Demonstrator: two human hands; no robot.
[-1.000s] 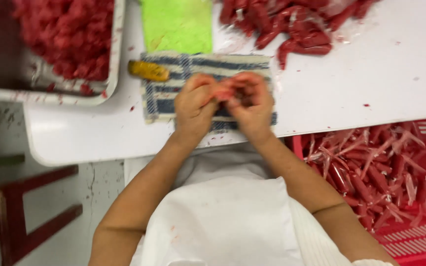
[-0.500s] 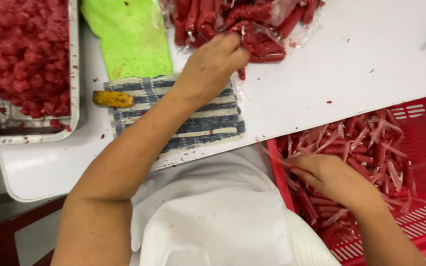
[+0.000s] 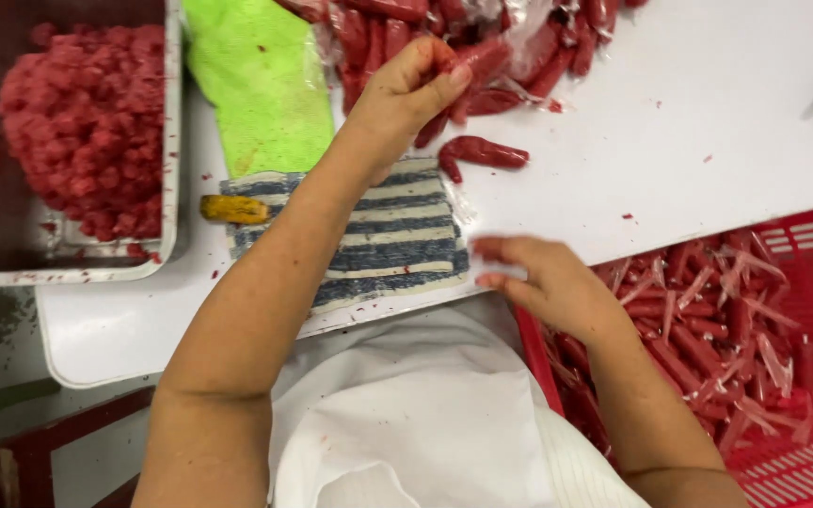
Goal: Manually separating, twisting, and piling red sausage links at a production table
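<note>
— Where is the sausage [image 3: 482,66] now?
— At the bench's far edge, in the pile [image 3: 378,28]. The left hand [image 3: 411,89] has reached there and pinches one.
— And the right hand [image 3: 548,282]?
— Empty, fingers loose. It has come back from the red basket [image 3: 802,245] to the near edge, beside the striped cloth [image 3: 397,235].
— So one is done?
— Looks so; a new one starts.

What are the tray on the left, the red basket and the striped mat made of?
Tray: looks like metal, dull grey with a rolled rim and faint sheen. Red basket: moulded plastic, judging by its slotted wall and even colour. Striped mat: woven cloth, matte, with blue and cream bands and a frayed edge.
</note>
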